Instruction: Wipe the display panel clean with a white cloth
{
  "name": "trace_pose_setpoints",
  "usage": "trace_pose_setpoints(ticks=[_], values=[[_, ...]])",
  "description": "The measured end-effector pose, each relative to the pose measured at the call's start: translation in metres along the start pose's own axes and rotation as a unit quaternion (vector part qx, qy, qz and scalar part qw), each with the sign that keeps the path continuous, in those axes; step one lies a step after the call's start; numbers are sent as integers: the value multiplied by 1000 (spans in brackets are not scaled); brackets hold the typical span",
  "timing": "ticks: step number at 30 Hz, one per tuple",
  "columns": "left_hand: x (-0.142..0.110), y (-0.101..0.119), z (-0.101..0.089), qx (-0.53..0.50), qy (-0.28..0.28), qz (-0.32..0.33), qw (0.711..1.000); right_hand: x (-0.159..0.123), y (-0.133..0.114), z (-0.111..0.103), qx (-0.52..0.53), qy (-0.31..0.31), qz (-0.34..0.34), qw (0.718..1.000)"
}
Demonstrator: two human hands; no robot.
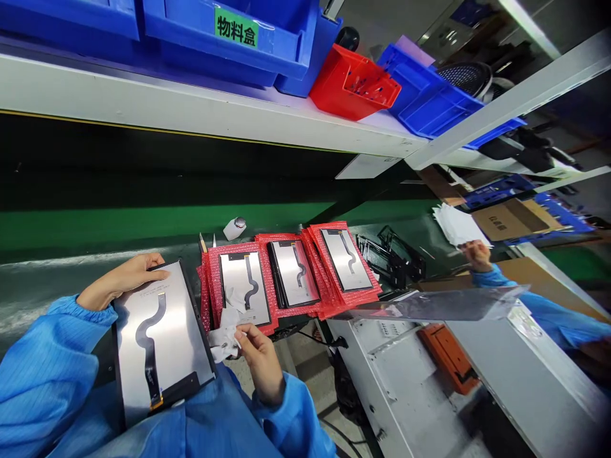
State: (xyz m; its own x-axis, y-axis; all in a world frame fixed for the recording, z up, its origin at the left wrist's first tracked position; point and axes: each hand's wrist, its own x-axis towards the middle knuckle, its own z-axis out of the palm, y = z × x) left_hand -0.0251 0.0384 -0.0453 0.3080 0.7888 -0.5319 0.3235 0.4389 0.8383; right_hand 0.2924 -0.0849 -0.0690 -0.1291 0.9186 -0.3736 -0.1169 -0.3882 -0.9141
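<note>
My left hand (136, 275) grips the top edge of a display panel (179, 337), thumb over its silvery back. A dark ribbon cable snakes down that back, and the panel's lower end leans toward my lap. Between the pinched fingers of my right hand (261, 362) is a crumpled white wipe (224, 337), just right of the held panel. Part of the wipe overlaps the nearest panel on the bench (261, 280). Similar panels (293, 273) lie on red bubble-wrap bags (315, 308) farther right.
Behind the bags stands a small white bottle (234, 228), near tweezers (203, 243). Black frames (391, 257) lie to the right. Blue bins (229, 38) and a red bin (351, 83) line the shelf overhead. At right, a co-worker's hand (477, 256) touches white sheets (456, 226).
</note>
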Motion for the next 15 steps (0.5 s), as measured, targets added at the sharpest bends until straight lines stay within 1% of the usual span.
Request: trace_pose_setpoints(ticks=[4, 8, 12, 15], values=[[0, -2, -2, 5, -3, 9, 1000, -3, 5, 4, 61, -7, 33, 998], [0, -4, -4, 7, -8, 14, 1000, -3, 7, 5, 100, -13, 53, 994], [0, -7, -5, 6, -8, 11, 1000, -2, 7, 4, 122, -7, 55, 991], [1, -8, -5, 5, -5, 11, 1000, -1, 2, 3, 134, 3, 45, 990]])
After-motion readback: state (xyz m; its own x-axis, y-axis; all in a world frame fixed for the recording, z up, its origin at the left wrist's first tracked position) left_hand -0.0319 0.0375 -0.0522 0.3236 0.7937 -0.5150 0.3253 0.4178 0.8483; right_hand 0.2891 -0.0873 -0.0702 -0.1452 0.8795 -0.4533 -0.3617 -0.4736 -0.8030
